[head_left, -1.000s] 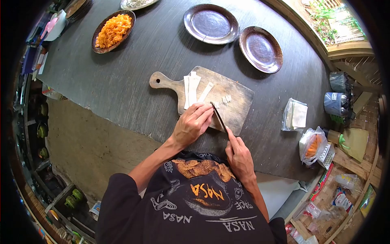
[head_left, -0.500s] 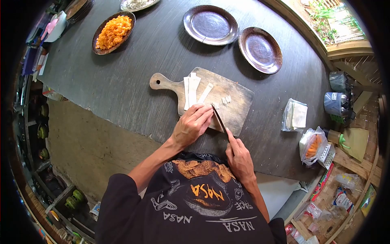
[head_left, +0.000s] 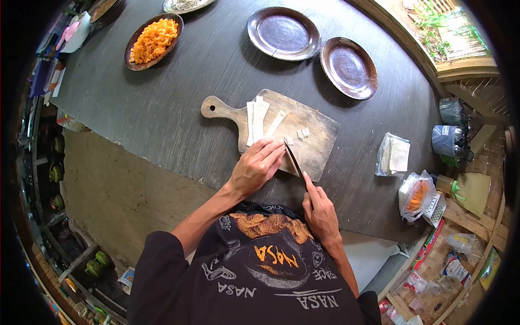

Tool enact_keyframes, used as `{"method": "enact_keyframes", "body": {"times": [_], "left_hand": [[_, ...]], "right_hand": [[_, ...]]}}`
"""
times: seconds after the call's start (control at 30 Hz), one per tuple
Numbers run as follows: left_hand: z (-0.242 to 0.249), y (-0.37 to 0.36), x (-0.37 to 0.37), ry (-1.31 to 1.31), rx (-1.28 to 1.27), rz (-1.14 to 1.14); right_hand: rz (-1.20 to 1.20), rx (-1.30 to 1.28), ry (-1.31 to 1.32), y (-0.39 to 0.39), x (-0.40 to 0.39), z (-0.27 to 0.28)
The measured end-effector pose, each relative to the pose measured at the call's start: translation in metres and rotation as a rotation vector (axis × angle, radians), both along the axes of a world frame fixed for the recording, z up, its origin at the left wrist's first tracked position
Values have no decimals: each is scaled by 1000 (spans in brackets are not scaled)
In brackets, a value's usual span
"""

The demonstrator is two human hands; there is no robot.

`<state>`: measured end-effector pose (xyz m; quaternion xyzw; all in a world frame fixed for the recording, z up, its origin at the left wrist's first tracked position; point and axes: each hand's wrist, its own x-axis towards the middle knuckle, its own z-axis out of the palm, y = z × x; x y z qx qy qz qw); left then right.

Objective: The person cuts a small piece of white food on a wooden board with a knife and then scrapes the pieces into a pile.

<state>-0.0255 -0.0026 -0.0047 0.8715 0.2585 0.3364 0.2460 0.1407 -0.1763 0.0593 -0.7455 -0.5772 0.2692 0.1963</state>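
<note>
A wooden cutting board (head_left: pixel 318 130) with a handle lies on the dark table. Several flat white strips (head_left: pixel 260 114) rest on it, beside a small pile of thin slivers (head_left: pixel 303 134). My left hand (head_left: pixel 257 166) is closed, its fingertips pressed together on a white strip whose held part is mostly hidden beneath them. My right hand (head_left: pixel 322 212) grips a knife (head_left: pixel 293 158) by its handle. The blade tip touches the board right beside my left fingertips, where more slivers (head_left: pixel 288 141) lie.
An oval bowl of chopped orange food (head_left: pixel 154 42) stands at the back left. Two brown plates (head_left: pixel 284 33) sit beyond the board. To the right lie a plastic packet of white sheets (head_left: pixel 394 155), a bag of carrots (head_left: pixel 417 196) and a grater (head_left: pixel 435 209).
The whole view has shifted very slightly. Both hands, the knife and the strips keep nearly the same places on the board.
</note>
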Motion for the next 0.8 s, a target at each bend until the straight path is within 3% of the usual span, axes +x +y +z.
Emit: {"method": "enact_keyframes", "body": {"times": [0.8], "left_hand": [[1, 2, 1, -19, -40, 2]], "right_hand": [[19, 7, -25, 5, -2, 2]]}}
